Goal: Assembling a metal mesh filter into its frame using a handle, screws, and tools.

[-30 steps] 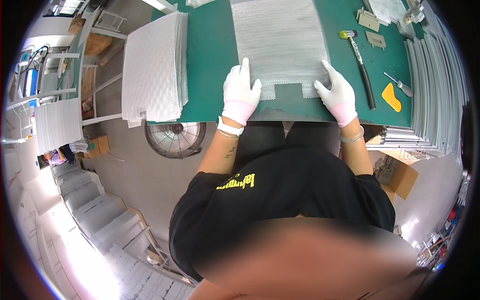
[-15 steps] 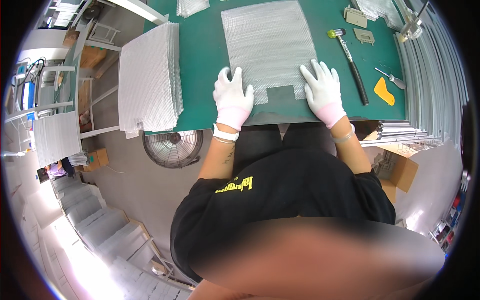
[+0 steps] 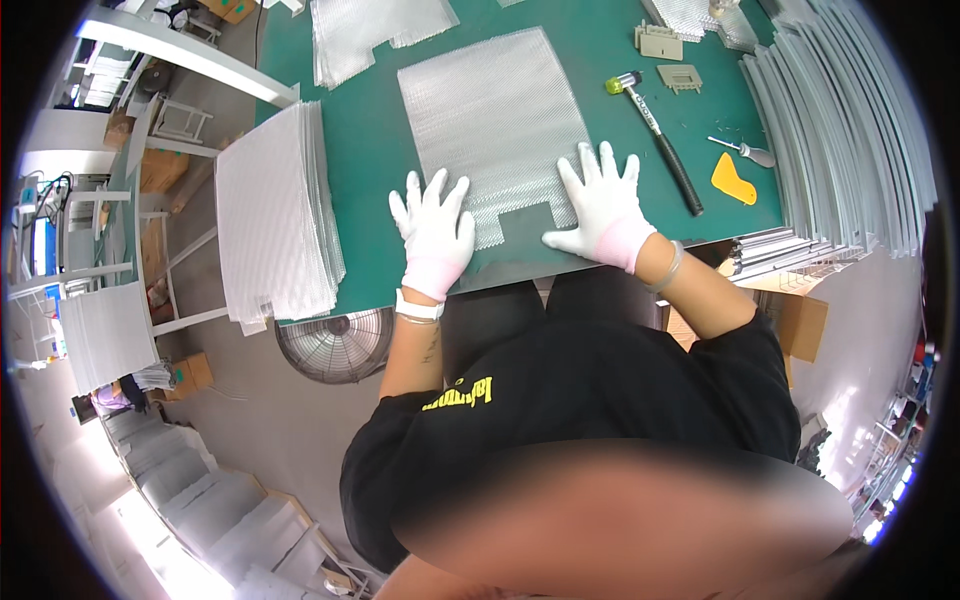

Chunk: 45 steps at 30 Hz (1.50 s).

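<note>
A silvery mesh sheet [image 3: 495,120] with a rectangular notch in its near edge lies flat on the green table mat [image 3: 370,150]. My left hand [image 3: 434,230], in a white glove with a pink cuff, rests by the sheet's near left corner with its fingers spread. At the near right corner my right hand [image 3: 605,208], gloved the same way, lies with fingers apart and fingertips along the sheet's edge. Neither hand grips anything.
A stack of mesh sheets [image 3: 272,215] sits on the left. To the right lie a mallet [image 3: 665,150], a screwdriver [image 3: 745,150], a yellow scraper [image 3: 733,180] and two beige plastic parts [image 3: 680,78]. Long pale strips [image 3: 840,130] line the table's right side. A fan [image 3: 338,345] stands below.
The view has shifted, so the table's contents appear lower and further left. My right hand has turned, its thumb now pointing toward the notch. My left hand's fingers are spread wider.
</note>
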### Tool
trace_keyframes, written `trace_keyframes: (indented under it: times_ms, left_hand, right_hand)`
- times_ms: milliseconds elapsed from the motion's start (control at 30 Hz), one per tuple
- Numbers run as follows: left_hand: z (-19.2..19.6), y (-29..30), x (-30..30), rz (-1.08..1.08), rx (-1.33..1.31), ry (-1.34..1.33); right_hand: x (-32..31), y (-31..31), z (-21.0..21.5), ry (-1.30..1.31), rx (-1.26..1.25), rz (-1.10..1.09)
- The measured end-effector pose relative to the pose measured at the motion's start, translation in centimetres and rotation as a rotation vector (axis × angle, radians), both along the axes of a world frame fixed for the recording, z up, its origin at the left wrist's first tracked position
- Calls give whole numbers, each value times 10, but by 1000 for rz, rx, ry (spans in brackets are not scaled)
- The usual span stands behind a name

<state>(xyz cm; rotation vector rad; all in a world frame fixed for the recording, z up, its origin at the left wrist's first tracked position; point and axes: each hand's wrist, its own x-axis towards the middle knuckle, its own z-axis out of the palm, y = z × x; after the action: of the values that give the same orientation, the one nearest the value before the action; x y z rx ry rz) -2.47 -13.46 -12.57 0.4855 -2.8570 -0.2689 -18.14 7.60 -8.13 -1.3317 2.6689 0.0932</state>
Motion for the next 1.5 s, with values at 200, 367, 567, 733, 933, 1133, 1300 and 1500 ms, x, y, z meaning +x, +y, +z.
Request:
trace_keyframes:
  times_ms: [200, 367, 567, 733, 933, 1133, 1300, 1500]
  left_hand:
    - [4, -11, -5, 54, 65, 60]
    - [20, -2, -28, 33, 82, 57]
    - [50, 3, 7, 178, -76, 111]
    - [53, 8, -7, 130, 7, 222]
    - [63, 25, -18, 71, 93, 323]
    - [55, 36, -34, -100, 333, 457]
    - [64, 47, -35, -136, 309, 407]
    - [55, 46, -29, -107, 380, 357]
  right_hand:
    - [-180, -29, 45, -203, -575, -138]
    - [-422, 9, -43, 339, -369, -679]
    - [-393, -34, 39, -244, -124, -419]
    - [-380, 1, 38, 169, -232, -496]
    - [-348, 13, 69, 326, -1023, -546]
    - [-335, 21, 21, 180, -800, -615]
    - [-348, 17, 24, -57, -575, -744]
    - [-377, 36, 38, 88, -944, -492]
